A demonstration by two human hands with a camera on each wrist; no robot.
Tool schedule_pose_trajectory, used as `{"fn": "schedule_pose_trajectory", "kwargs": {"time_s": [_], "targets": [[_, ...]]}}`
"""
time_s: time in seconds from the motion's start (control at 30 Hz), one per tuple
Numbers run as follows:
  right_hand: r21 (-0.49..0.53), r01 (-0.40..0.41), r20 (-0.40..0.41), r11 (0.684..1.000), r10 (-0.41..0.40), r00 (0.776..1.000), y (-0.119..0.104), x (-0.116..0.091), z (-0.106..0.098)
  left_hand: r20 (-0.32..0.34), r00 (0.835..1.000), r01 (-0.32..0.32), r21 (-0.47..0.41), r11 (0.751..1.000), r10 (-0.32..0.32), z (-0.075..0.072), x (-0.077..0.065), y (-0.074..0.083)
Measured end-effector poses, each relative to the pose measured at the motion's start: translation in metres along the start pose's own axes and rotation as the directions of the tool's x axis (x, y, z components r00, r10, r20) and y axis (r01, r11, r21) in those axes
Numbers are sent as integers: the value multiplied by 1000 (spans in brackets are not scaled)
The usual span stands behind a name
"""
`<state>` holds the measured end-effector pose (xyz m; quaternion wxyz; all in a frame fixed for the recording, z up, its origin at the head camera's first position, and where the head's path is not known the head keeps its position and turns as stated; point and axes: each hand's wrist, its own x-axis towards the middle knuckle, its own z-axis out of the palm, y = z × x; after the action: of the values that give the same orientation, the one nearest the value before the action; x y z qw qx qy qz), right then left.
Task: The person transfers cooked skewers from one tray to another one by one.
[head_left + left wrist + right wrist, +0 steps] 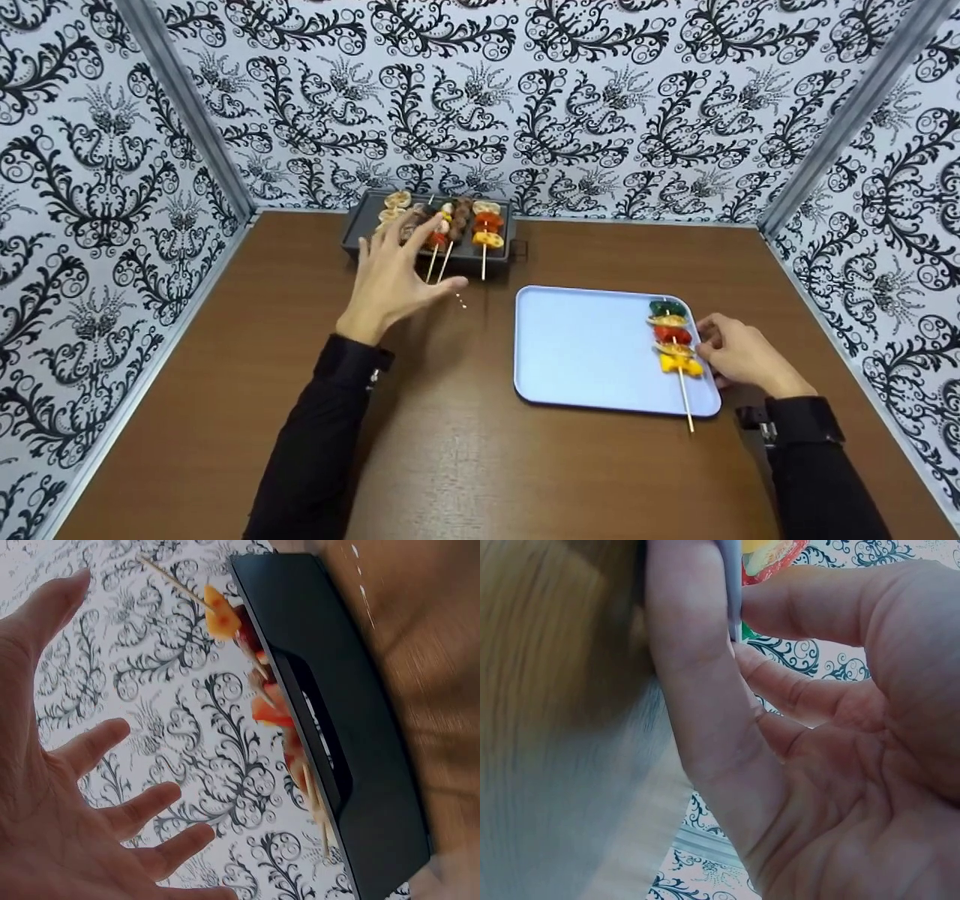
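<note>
Right hand (739,352) grips tray (585,352); left hand (394,281) spread before grill (365,219)

Nearest is the bare front of a brown desk (480,480), with two black sleeves (304,442) reaching in over it. Beyond that the pale blue tray lies flat, to the left of the right hand, whose thumb and fingers pinch its right edge. Along that same edge lies a loaded skewer (672,335), yellow, red and green pieces on a stick that pokes out past the tray's near rim. The food is just beside the right thumb; whether they touch cannot be told.

Farther off and to the left, the left hand is empty, fingers straight and wide apart. The tray sits to its right and nearer the person. Past that hand stands the dark grill, apart from the fingers in the left wrist view. Several skewers (487,223) rest on it, sticks toward the person, partly hidden by the hand. Patterned walls (585,112) rise at the back.
</note>
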<state>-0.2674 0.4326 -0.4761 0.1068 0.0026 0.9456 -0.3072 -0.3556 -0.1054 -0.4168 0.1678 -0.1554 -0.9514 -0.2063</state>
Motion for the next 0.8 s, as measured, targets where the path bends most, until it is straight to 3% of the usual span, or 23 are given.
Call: {"fn": "schedule_pose_trajectory", "kwargs": {"time_s": [0.37, 0.6, 0.8], "targets": [[-3, 3, -2, 1000, -3, 1000, -1, -1, 0, -85, 991, 91, -128, 988, -102, -3, 6, -33], [-13, 19, -6, 1000, -19, 1000, -1, -4, 0, -84, 970, 209, -201, 957, -229, -3, 6, -48], [-16, 14, 0, 1000, -14, 1000, -3, -2, 0, -108, 946, 274, -240, 931, -306, -5, 5, -60]]}}
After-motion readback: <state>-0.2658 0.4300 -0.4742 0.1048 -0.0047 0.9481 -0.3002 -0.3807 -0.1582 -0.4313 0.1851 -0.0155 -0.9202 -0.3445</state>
